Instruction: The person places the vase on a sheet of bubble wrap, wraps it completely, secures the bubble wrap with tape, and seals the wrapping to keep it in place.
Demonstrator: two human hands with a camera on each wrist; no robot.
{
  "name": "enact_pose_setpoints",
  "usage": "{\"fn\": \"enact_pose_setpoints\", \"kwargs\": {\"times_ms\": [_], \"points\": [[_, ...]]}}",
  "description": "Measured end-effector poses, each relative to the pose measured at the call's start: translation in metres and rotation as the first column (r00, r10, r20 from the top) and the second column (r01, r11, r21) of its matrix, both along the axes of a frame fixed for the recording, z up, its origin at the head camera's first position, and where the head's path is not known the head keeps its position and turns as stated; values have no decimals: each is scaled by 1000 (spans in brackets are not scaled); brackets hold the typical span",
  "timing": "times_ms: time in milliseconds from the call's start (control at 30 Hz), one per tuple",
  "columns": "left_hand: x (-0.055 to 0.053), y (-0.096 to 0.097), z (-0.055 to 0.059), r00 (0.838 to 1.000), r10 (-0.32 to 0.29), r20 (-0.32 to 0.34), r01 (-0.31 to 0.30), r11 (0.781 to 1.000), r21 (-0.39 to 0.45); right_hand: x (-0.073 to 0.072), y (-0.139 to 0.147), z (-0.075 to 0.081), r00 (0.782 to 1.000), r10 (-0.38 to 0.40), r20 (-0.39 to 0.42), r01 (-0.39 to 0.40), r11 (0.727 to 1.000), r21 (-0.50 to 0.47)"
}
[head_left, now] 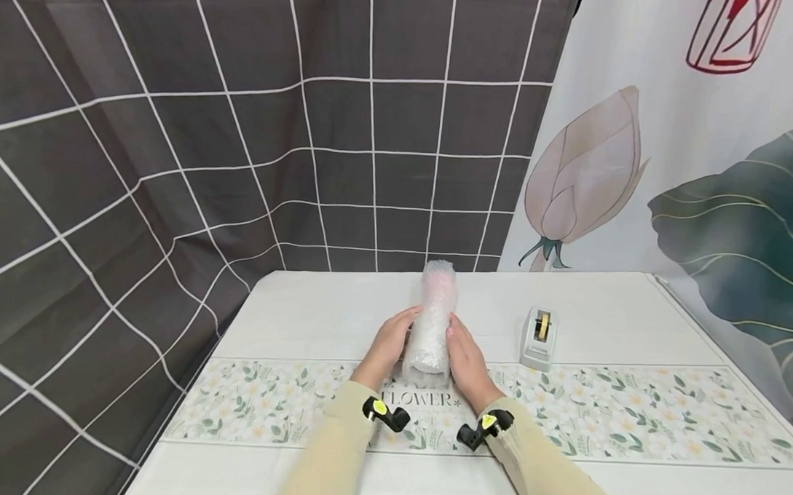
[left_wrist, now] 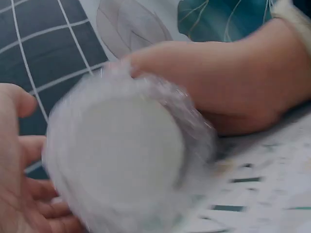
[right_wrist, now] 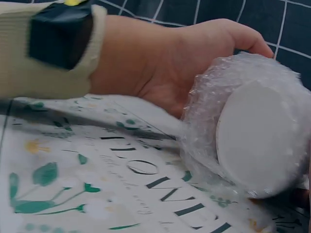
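Observation:
A long cylinder wrapped in clear bubble wrap (head_left: 432,325) lies on the table, pinkish toward its far end. Both wrist views face its round white end (right_wrist: 260,138), with loose wrap around the rim. My left hand (head_left: 389,343) holds its left side, and the left wrist view shows those fingers (left_wrist: 51,208) curled along the wrap. On the opposite side my right hand (head_left: 467,359) grips it, with the thumb reaching over the top in the right wrist view. What is inside the wrap cannot be made out.
To the right stands a white tape dispenser (head_left: 539,340) with a yellowish roll. The white tablecloth (head_left: 342,304) carries a floral band with printed lettering. A dark checked curtain (head_left: 243,125) closes off the back and left; a lotus-print curtain (head_left: 601,211) hangs at right.

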State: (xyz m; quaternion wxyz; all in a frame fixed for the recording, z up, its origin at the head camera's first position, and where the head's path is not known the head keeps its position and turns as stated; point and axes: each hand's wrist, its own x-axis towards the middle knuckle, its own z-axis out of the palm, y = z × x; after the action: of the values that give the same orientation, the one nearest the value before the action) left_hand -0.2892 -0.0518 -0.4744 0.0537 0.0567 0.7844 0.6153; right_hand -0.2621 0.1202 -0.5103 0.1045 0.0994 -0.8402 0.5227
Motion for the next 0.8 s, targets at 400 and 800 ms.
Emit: {"fn": "enact_pose_setpoints", "kwargs": {"times_ms": [400,800], "points": [[-2,2,-27,996,3,-93,24,957,289,-27,8,4,998,52,45,-46,992,-114],[1,3,-23,995,-55,-89,78,956,282,-34,8,7,998,27,55,-21,994,-111]]}}
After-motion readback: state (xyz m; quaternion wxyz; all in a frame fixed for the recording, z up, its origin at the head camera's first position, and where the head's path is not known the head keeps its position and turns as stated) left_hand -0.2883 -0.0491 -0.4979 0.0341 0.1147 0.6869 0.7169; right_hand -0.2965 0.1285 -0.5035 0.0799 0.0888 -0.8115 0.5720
